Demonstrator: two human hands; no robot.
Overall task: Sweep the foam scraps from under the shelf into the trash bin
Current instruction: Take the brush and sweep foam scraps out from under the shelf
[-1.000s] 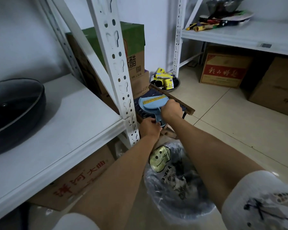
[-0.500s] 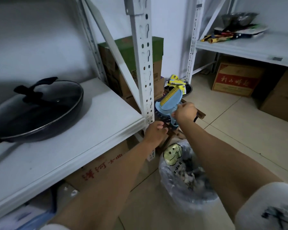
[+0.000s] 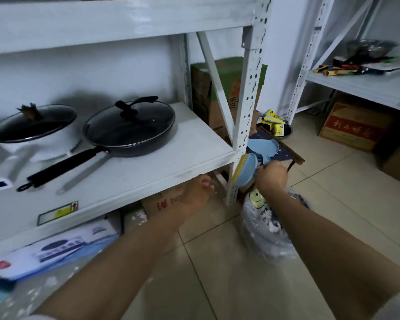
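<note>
At the foot of the white shelf post (image 3: 246,116), the right hand (image 3: 271,175) is closed around the handle of a blue brush (image 3: 245,169), yellow bristles turned toward the post, brush head raised just above the hand. A second blue piece, the dustpan (image 3: 262,147), sits right behind the brush; whether the same fingers hold it cannot be told. Left hand (image 3: 198,188) is blurred, reaching low under the shelf board (image 3: 125,172), fingers loosely curled, nothing seen in them; open or shut cannot be told. Trash bin (image 3: 270,229), lined with clear plastic and bearing a smiley-face print, stands on the tile just below the right wrist, white bits inside. White foam scraps (image 3: 138,218) lie on the floor under the shelf, beside a cardboard box (image 3: 164,204) with red lettering. On the shelf: a lidded black frying pan (image 3: 129,129), a lidded white pot (image 3: 35,130).
</note>
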